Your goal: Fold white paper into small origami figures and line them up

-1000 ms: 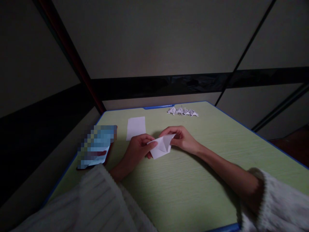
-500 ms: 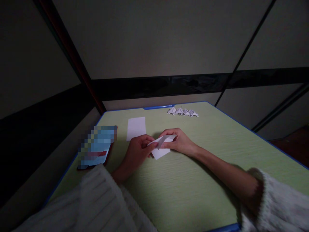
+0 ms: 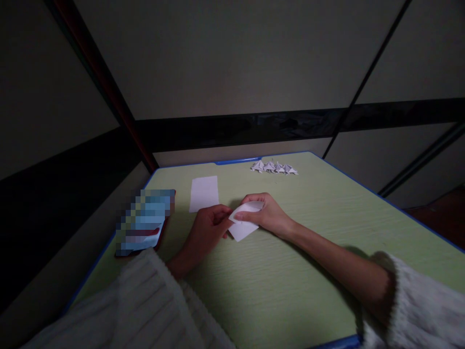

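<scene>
A small white sheet of paper (image 3: 244, 231), partly folded over, is held between both hands just above the table. My left hand (image 3: 212, 223) pinches its left corner, with the thumb and fingers closed together. From the right, my right hand (image 3: 267, 213) grips the paper, its thumb lying flat across the raised flap and its fingers behind. The fingers behind the paper are partly hidden.
Another white sheet (image 3: 204, 194) lies flat beyond my left hand. Several folded paper figures (image 3: 274, 167) stand in a row at the back of the green table (image 3: 312, 300). At the left lies a phone or tablet (image 3: 147, 223), its screen blurred.
My right thumb has moved left across the paper and pressed the raised flap down. The left hand has shifted slightly toward the left corner. The other things have stayed in place.
</scene>
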{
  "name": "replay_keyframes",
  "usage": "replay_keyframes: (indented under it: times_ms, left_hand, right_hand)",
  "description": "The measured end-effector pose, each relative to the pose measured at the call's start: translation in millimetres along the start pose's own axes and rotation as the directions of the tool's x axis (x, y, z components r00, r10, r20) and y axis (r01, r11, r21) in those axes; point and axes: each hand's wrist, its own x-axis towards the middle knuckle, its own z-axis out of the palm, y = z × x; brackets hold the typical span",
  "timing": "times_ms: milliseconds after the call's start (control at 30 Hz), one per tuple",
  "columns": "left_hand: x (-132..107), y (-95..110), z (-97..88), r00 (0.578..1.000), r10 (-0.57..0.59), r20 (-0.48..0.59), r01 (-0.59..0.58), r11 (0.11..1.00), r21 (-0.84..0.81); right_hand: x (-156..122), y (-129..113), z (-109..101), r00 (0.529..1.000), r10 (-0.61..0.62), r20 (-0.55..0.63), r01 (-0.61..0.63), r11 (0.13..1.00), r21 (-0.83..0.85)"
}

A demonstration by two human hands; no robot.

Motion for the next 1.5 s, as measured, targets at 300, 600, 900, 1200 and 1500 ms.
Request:
replay_keyframes:
  times_ms: [300,600,900,1200,1500]
  left_hand:
    - [1.2,-1.3,-3.2,0.999,0.021,-0.043,-0.020,0.999,0.035]
    - [-5.4,-2.1,-0.4,0.996,0.085,-0.023,-0.083,0.993,0.080]
    - [-5.7,-1.3,0.1,0.995,0.086,-0.048,-0.081,0.993,0.091]
    - [-6.4,-3.5,-1.6,0.991,0.120,-0.057,-0.109,0.981,0.160]
    - [-7.0,-0.7,0.1,0.990,0.124,-0.074,-0.110,0.979,0.169]
  right_hand:
    - [4.9,3.4,-12.0,0.967,-0.254,0.003,0.254,0.966,-0.056]
    - [1.9,2.2,-13.4,0.938,-0.348,0.000,0.331,0.893,-0.303]
    - [-0.7,-0.1,-12.9,0.895,-0.447,0.009,0.420,0.835,-0.356]
    - [2.4,1.9,-13.5,0.954,-0.300,0.006,0.295,0.932,-0.212]
    - [2.0,2.6,-14.7,0.963,-0.270,0.020,0.269,0.942,-0.199]
